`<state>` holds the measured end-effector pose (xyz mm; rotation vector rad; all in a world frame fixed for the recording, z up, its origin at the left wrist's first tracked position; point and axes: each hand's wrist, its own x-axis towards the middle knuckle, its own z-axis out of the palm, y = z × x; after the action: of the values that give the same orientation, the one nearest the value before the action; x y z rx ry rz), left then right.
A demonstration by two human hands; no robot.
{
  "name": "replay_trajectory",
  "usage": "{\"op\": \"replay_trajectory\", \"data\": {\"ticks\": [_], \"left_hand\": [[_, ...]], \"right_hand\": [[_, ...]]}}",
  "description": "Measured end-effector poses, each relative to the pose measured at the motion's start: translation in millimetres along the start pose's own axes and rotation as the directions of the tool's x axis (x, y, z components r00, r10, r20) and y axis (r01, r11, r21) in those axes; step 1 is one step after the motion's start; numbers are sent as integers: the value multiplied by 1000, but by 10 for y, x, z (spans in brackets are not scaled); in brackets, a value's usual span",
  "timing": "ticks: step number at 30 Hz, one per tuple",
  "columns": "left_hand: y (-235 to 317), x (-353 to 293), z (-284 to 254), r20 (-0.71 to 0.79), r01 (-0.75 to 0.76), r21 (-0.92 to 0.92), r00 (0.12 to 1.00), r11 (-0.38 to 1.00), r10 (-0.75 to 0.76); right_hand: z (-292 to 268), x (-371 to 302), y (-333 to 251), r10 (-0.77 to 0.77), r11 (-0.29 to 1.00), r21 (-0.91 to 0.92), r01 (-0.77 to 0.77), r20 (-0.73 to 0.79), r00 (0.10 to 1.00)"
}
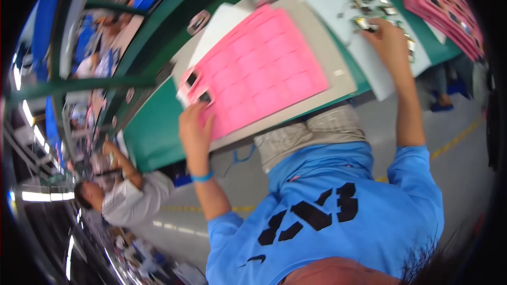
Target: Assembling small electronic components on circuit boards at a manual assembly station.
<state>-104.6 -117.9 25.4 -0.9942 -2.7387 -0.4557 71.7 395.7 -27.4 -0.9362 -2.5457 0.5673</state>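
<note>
On the table in front of me lies a pink foam tray [259, 66] with a grid of shallow square pockets. Two small pink-and-white framed parts with dark centres sit at its left end, a farther one [191, 78] and a nearer one [205, 96]. My left hand [194, 132] is at the tray's near left corner, thumb and fingers apart, fingertips at the nearer part. Over a white sheet [338, 18] on the right, my right hand [386, 42] pinches a small gold-and-dark electronic part [368, 26], its fingertips blurred. Several similar small parts [364, 0] with thin leads lie on that sheet.
A stack of pink trays [438, 5] holding dark parts stands at the far right. Behind the pink tray are a white sheet [219, 26] and a small pink ring-shaped item [198, 22]. Green posts and rails [79, 89] rise at left. A co-worker [134, 198] sits at lower left.
</note>
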Motion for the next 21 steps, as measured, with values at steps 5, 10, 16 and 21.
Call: {"op": "replay_trajectory", "data": {"ticks": [5, 10, 16, 21], "left_hand": [[29, -166, 47, -203, 32, -23, 978, 999, -36], [832, -117, -65, -273, -117, -216, 961, 969, 55], [1430, 77, 600, -179, -335, -230, 937, 914, 299], [1803, -382, 339, 29, -34, -651, 997, 758, 69]], "right_hand": [[43, 90, 153, -64, 974, 221, 52, 49, 997], [-59, 75, 322, -40, 895, 446, -24, 133, 990], [-123, -232, 183, -41, 706, 701, -99, 180, 983], [-286, -944, -580, -81, 455, 867, -203, 268, 960]]}}
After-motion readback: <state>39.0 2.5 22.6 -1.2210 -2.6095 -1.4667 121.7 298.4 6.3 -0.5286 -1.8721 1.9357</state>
